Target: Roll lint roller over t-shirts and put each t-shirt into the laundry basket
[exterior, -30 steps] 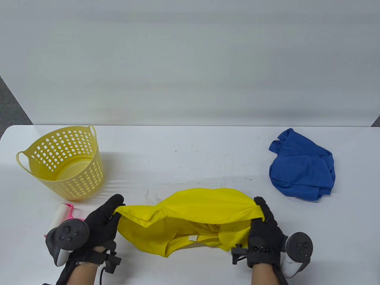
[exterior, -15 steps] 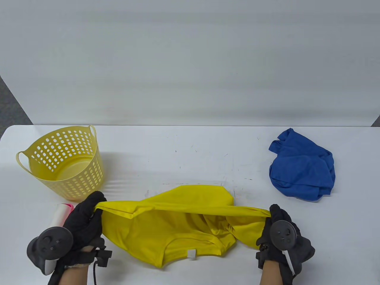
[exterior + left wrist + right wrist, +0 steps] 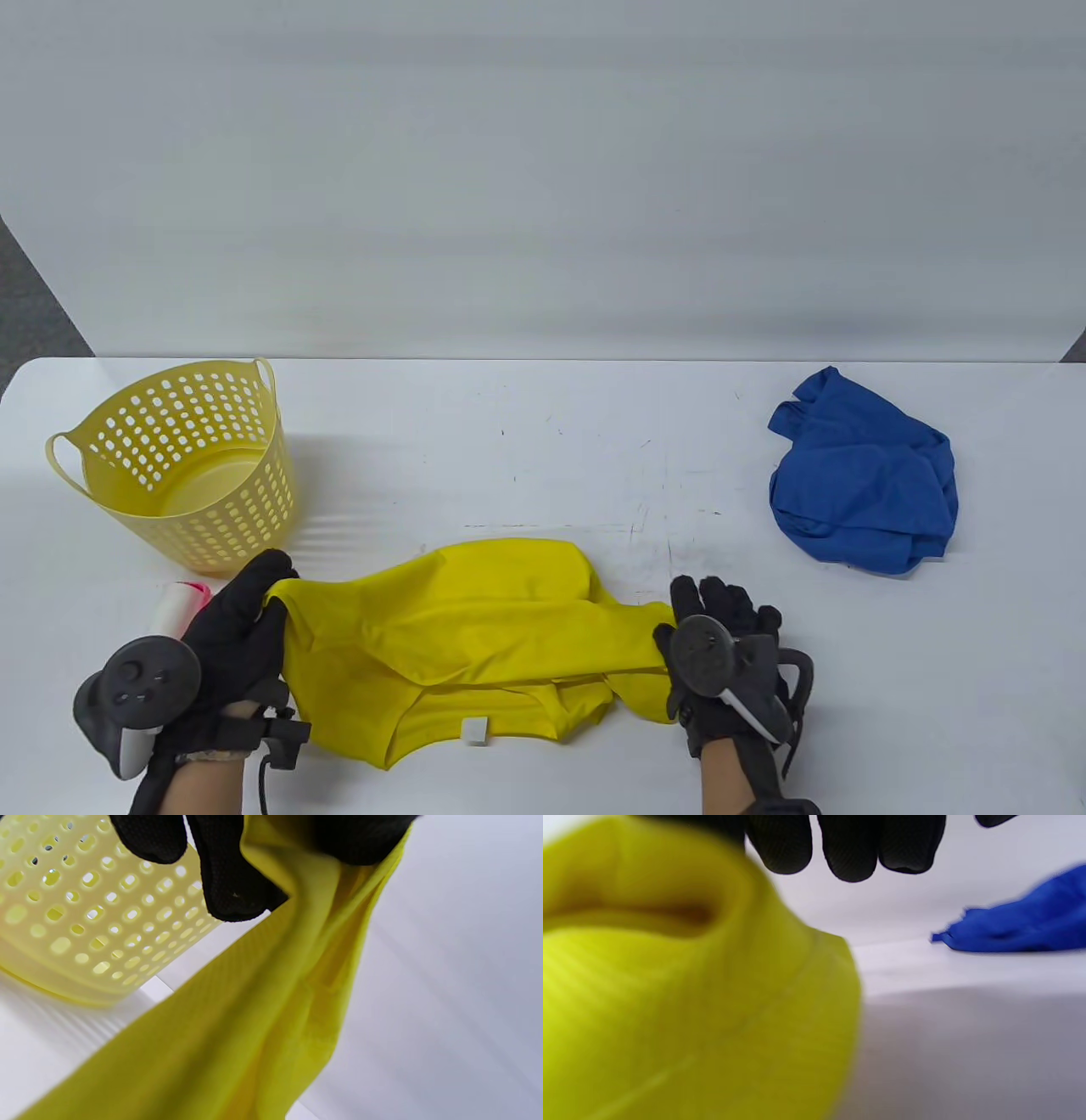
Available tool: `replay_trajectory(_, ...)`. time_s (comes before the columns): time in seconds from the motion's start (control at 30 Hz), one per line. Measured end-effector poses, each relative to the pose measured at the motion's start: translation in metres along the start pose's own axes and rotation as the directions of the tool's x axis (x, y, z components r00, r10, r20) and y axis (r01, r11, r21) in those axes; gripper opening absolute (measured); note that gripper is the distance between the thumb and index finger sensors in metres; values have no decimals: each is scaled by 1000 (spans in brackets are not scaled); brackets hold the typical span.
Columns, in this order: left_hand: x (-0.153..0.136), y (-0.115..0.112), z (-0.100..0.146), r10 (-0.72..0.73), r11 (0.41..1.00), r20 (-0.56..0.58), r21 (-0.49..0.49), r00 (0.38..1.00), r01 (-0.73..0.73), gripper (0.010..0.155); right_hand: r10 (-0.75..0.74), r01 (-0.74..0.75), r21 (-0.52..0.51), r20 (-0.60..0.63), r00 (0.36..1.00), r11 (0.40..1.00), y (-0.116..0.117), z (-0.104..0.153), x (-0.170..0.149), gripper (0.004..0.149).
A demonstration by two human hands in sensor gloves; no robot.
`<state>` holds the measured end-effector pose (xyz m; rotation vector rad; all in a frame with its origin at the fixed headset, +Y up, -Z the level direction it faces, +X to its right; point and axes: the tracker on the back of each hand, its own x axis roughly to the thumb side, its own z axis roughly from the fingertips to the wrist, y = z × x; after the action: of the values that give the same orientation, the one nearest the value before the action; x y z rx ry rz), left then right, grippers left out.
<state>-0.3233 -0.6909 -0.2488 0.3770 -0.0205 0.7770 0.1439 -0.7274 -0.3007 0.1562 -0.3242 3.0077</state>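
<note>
A yellow t-shirt (image 3: 475,620) lies crumpled along the table's front edge, its white label facing up. My left hand (image 3: 254,594) grips its left edge; in the left wrist view the gloved fingers (image 3: 237,895) pinch the yellow fabric (image 3: 254,1018). My right hand (image 3: 717,607) is at the shirt's right end with its fingers straight and spread, and it holds nothing. Its fingertips (image 3: 857,853) hang above the table beside the shirt (image 3: 691,1005). The white lint roller (image 3: 174,607) with its pink handle lies left of my left hand. The yellow laundry basket (image 3: 254,475) stands behind it.
A blue t-shirt (image 3: 861,480) lies bunched at the right of the table and shows in the right wrist view (image 3: 1022,929). The basket's perforated wall (image 3: 85,921) is close to my left hand. The white table (image 3: 526,458) is bare between basket and blue shirt.
My right hand let go of the shirt's right end and moved left, fingers now straight. The stretched shirt went slack and bunched. My left hand kept its grip and barely moved.
</note>
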Motion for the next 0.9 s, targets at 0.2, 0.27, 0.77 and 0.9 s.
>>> replay_trajectory(0.2, 7, -10, -2, -47, 998, 35, -46, 998, 49, 46, -18, 14, 592, 1, 1000, 806, 39, -13, 13, 93)
replay_trajectory(0.27, 8, -12, -2, -51, 997, 39, -55, 998, 54, 47, -101, 77, 621, 3, 995, 780, 45, -8, 11, 94)
replay_trajectory(0.77, 2, -8, 0, -60, 997, 28, -51, 998, 62, 47, -219, 238, -100, 170, 961, 966, -17, 13, 5, 41)
replay_trajectory(0.9, 1, -8, 0, -59, 997, 26, -57, 998, 61, 47, -313, 265, 199, 269, 911, 943, -23, 17, 6, 42)
